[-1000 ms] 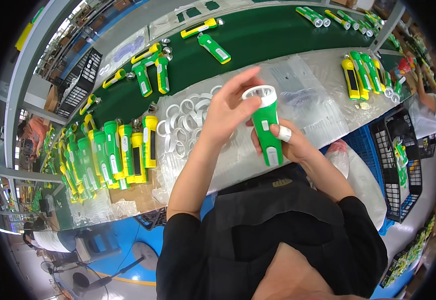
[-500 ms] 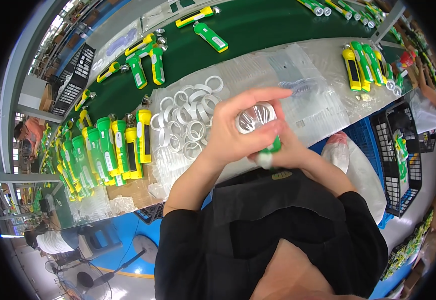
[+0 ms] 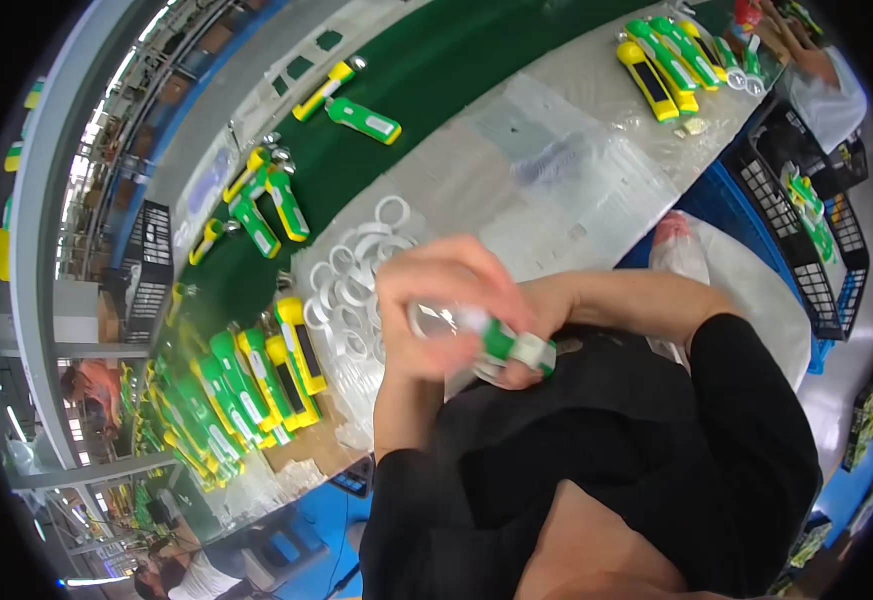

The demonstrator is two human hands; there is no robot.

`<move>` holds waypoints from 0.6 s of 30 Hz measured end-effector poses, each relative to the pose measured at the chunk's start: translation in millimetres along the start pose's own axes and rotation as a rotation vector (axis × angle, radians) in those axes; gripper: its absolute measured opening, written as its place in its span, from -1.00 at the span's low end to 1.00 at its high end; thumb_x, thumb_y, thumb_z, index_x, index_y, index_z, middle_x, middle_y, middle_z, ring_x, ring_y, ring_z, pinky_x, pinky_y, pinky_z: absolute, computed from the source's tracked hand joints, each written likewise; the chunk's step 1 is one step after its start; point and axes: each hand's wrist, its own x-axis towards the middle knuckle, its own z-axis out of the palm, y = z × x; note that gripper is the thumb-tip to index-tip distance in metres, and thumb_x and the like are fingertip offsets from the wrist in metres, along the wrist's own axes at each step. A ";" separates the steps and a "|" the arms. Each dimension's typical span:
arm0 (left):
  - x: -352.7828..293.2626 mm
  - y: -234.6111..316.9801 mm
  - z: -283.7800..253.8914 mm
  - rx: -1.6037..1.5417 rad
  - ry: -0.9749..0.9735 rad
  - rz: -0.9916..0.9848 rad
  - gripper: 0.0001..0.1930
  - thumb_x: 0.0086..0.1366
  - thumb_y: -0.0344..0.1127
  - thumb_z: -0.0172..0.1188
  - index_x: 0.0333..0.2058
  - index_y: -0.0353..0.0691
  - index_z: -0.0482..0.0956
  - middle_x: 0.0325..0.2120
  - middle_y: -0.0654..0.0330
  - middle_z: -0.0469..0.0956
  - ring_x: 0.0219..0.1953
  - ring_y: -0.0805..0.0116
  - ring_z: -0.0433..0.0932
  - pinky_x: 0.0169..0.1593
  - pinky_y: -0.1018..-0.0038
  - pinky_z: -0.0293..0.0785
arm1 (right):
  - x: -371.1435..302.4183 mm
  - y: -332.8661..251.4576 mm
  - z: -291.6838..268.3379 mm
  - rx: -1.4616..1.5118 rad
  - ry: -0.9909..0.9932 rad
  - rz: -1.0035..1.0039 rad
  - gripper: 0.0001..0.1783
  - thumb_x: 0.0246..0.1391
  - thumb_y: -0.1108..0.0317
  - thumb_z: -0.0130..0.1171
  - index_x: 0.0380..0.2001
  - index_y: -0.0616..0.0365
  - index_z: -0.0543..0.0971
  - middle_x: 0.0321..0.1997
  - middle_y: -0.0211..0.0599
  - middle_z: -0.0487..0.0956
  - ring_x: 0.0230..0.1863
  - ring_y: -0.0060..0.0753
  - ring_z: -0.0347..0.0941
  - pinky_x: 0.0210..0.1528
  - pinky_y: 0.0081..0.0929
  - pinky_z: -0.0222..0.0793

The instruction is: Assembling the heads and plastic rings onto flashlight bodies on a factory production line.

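Observation:
A green and white flashlight (image 3: 501,343) is held close to my chest, its round clear lens end toward the left. My left hand (image 3: 418,300) wraps round the lens end, fingers blurred by motion. My right hand (image 3: 546,305) grips the body, with part of it hidden behind the flashlight and the other hand. Beside my left hand lies a heap of white plastic rings (image 3: 361,262) on the plastic-covered table (image 3: 596,190).
Rows of green and yellow flashlights (image 3: 246,385) stand at the left. A few more flashlights (image 3: 266,205) lie on the green belt (image 3: 406,80); another group (image 3: 661,65) sits far right. A black crate (image 3: 806,240) and white sack (image 3: 746,270) are at my right, a co-worker (image 3: 821,85) beyond.
Both hands have brought the flashlight lower and to the left, tilting it from facing up to lying sideways. The whole view has turned, shifting the table's slant.

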 end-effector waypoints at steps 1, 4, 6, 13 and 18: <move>-1.0 0.7 -9.6 0.029 0.232 -0.091 -0.66 0.07 -0.37 0.21 -0.18 -0.46 0.60 -0.40 -0.05 0.58 -0.40 0.20 0.62 -0.34 0.46 0.51 | -2.6 -8.9 1.5 -0.022 0.002 -0.012 -0.83 0.00 0.53 0.29 -0.33 0.26 0.50 -0.57 -0.22 0.51 -0.59 -0.43 0.44 -0.60 -0.50 0.35; 0.1 10.4 -20.5 0.357 0.216 -0.165 -0.50 0.21 -0.19 0.20 0.06 -0.36 0.46 -0.41 -0.01 0.52 -0.48 0.13 0.58 -0.42 0.36 0.56 | 0.7 -21.0 26.7 -0.122 0.449 -0.139 -0.82 0.04 0.41 0.24 -0.47 0.24 0.45 -0.69 -0.29 0.41 -0.68 -0.48 0.36 -0.63 -0.50 0.27; -3.7 5.5 -28.3 0.519 0.316 -0.195 -0.57 0.21 -0.27 0.19 0.02 -0.38 0.50 -0.40 0.02 0.54 -0.44 0.19 0.59 -0.39 0.40 0.54 | 2.1 -19.7 19.3 -0.147 0.479 -0.129 -0.76 -0.02 0.39 0.29 -0.31 0.22 0.48 -0.61 -0.31 0.47 -0.65 -0.52 0.41 -0.63 -0.53 0.32; 1.8 -18.8 -40.3 0.759 0.764 -0.265 -0.72 0.33 -0.45 0.11 -0.01 -0.37 0.55 -0.35 0.13 0.61 -0.26 0.41 0.61 -0.18 0.54 0.50 | 8.0 -22.3 -31.0 -1.344 1.394 -0.178 -0.56 -0.26 0.30 0.35 -0.21 0.17 0.53 -0.40 0.00 0.61 -0.33 -0.02 0.58 -0.29 -0.21 0.48; 1.2 -3.1 -31.8 0.881 0.452 -0.256 -0.80 0.25 -0.47 0.14 -0.17 -0.37 0.62 -0.39 0.15 0.62 -0.30 0.45 0.58 -0.19 0.49 0.50 | -4.2 -23.0 -5.2 -0.886 1.061 -0.138 -0.56 -0.27 0.39 0.38 -0.21 0.20 0.55 -0.39 -0.09 0.63 -0.39 -0.20 0.59 -0.29 -0.31 0.50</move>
